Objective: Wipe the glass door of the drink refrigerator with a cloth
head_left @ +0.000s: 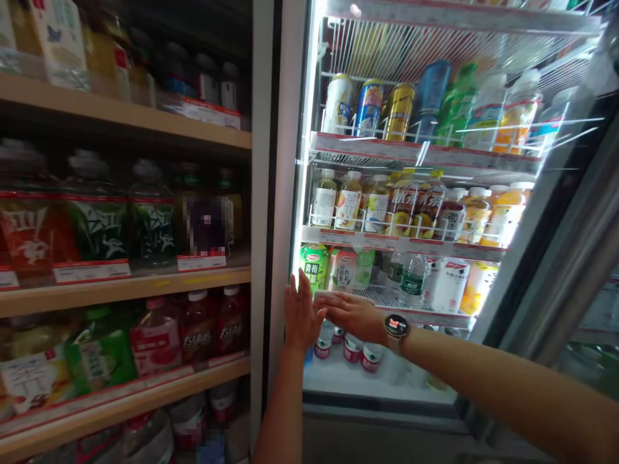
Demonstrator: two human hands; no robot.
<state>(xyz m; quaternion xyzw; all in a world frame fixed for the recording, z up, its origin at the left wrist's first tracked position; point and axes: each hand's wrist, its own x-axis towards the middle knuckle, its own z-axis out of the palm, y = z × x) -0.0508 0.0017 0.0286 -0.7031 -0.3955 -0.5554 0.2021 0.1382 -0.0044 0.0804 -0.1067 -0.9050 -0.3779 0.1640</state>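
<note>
The left hand [304, 316] stands upright at the left edge of the cooler [377, 409], fingers extended and empty; the right hand [358, 316], wearing a watch [396, 326], reaches left beside it, fingers straight, also empty. Beyond, a green carton [314, 261] and pink carton [343, 265] stand at the shelf's left end.

Through the head camera I look forward and down from close before the lit fridge, wooden shelves [120, 291] filling the view's left.
</note>
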